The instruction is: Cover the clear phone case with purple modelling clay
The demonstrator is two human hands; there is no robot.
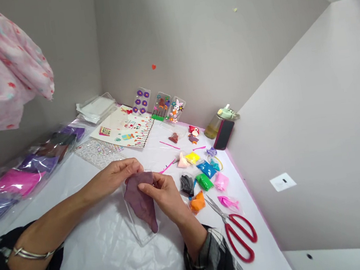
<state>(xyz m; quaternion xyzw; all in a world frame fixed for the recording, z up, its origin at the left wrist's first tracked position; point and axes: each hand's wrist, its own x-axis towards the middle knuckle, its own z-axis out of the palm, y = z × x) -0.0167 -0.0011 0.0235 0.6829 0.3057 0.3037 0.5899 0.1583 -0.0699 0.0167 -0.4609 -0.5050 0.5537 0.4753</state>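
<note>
A flattened piece of mauve modelling clay (142, 204) lies over a clear phone case (140, 237), narrowing to a point near the case's lower end. My right hand (165, 194) grips the case and clay from the right, its thumb pressed on the clay and its fingers behind. At the upper left edge, my left hand (123, 173) is closed with thumb and fingertips together against the top of the clay. What exactly those fingertips pinch is partly hidden. Both hands are above the white-covered table (93, 261).
Red-handled scissors (239, 229) lie open at right, near small clay packets such as the orange one (197, 202). Behind stand decorated clear cases (141, 101), a phone (224, 134) and a bottle (212, 127). Bagged clay (20, 181) lies left; pink fabric (1, 65) hangs above.
</note>
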